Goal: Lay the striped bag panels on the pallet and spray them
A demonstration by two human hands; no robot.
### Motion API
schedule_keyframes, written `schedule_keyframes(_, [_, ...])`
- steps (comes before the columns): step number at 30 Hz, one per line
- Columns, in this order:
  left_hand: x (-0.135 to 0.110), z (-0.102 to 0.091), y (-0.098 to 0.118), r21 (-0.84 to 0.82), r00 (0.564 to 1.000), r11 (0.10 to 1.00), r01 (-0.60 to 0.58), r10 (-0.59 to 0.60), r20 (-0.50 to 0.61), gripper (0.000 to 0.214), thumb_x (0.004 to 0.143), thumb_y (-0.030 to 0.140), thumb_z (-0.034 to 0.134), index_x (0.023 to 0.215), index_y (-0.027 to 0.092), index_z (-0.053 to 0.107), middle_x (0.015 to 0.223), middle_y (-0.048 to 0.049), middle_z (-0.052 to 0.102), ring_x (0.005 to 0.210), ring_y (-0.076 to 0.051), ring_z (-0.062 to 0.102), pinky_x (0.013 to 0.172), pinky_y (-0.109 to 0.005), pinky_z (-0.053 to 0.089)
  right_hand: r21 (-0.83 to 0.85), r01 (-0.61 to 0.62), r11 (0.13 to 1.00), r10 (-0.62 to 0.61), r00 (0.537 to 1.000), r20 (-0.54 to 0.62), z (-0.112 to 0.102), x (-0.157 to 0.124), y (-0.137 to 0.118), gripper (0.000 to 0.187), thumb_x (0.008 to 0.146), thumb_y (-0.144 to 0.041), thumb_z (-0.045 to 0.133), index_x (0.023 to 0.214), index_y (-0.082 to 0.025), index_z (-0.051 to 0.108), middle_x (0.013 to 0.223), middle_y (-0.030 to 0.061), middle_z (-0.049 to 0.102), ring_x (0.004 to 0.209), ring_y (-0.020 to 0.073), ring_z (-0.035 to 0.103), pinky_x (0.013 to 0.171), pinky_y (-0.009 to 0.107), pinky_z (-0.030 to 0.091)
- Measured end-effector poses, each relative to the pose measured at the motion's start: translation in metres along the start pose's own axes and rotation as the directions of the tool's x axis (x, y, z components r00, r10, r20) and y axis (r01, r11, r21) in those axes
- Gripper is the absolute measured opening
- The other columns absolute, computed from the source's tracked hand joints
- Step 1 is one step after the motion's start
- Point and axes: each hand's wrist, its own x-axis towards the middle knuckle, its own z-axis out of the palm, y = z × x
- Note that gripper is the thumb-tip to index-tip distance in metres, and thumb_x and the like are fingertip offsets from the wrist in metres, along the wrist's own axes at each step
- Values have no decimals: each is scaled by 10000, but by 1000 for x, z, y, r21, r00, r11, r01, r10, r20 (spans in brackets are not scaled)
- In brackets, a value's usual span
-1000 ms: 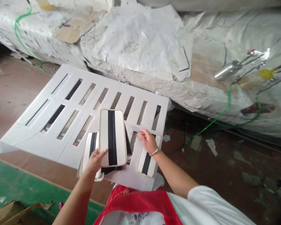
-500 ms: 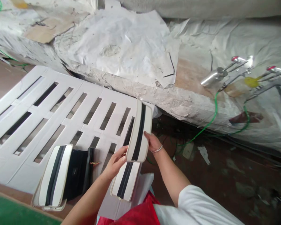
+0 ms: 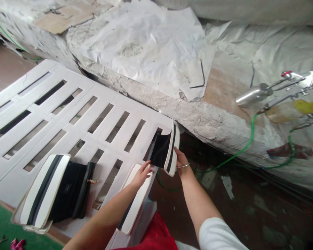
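Note:
My right hand [image 3: 181,159] grips a white pouch with a black stripe [image 3: 166,148], held on edge so its black inner side faces left, over the right end of the white slatted board [image 3: 67,114]. My left hand [image 3: 141,173] reaches toward the pouch's lower left corner with fingers curled, resting over a second striped pouch [image 3: 135,199] that lies flat at the board's near right corner. A third striped pouch [image 3: 43,192], with a black piece [image 3: 71,194] beside it, lies at the board's near left.
A paper-covered bench [image 3: 156,59] runs behind the board. Two spray guns [image 3: 272,90] with green hoses [image 3: 246,139] lie on its right part. The floor is reddish brown at right, green at bottom left.
The camera has swung. My right hand has turned the held pouch from flat-on to edge-on and shifted it right; my left hand has let go of its edge.

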Motion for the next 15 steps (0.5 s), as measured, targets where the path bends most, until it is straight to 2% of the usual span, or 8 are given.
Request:
schedule_keyframes(5, [25, -12, 20, -210, 994, 977, -48, 26, -107, 648, 840, 666, 382, 1268, 202, 531, 1452, -121, 411, 1172, -268, 537, 818, -328, 505, -10, 107, 994, -107, 994, 5, 39, 43, -7, 236, 713, -340, 680, 843, -150, 632, 705, 65, 722, 816, 252, 700, 769, 373, 581])
schedule_keyframes(7, [31, -20, 32, -242, 989, 967, -78, 44, -142, 655, 843, 674, 351, 1248, 198, 544, 1429, -129, 442, 1138, -257, 556, 798, -327, 509, -82, 130, 988, -130, 991, -3, 48, 58, -5, 253, 654, -321, 731, 812, -156, 624, 694, 59, 717, 793, 250, 697, 748, 367, 579])
schedule_keyframes(9, [36, -28, 40, -236, 984, 966, -104, 65, -167, 640, 832, 663, 390, 1231, 188, 546, 1370, -147, 496, 1055, -234, 593, 766, -318, 510, -189, 143, 972, -154, 987, -48, 52, 67, 1, 272, 597, -297, 765, 775, -158, 614, 676, 56, 707, 759, 247, 691, 722, 361, 574])
schedule_keyframes(12, [45, -37, 40, -122, 983, 988, -92, 71, -167, 550, 782, 555, 560, 1184, 181, 548, 1146, -119, 616, 844, -172, 619, 690, -282, 494, -291, 164, 943, -210, 968, -137, 51, 73, 21, 290, 564, -293, 765, 760, -163, 596, 665, 45, 693, 710, 227, 677, 687, 347, 561])
schedule_keyframes(14, [52, -41, 35, 75, 986, 993, -87, 97, -137, 396, 769, 472, 592, 1035, 179, 597, 887, -43, 632, 702, -133, 571, 616, -247, 452, -323, 182, 929, -252, 949, -190, 50, 74, 38, 291, 578, -312, 744, 774, -173, 581, 671, 26, 685, 700, 205, 666, 673, 330, 550])
schedule_keyframes(15, [55, -42, 32, 208, 985, 974, -92, 120, -126, 297, 777, 440, 577, 906, 175, 610, 747, -5, 586, 637, -118, 526, 573, -231, 414, -347, 195, 917, -280, 936, -215, 49, 75, 45, 286, 592, -327, 730, 779, -181, 571, 673, 15, 680, 699, 193, 660, 667, 318, 544])
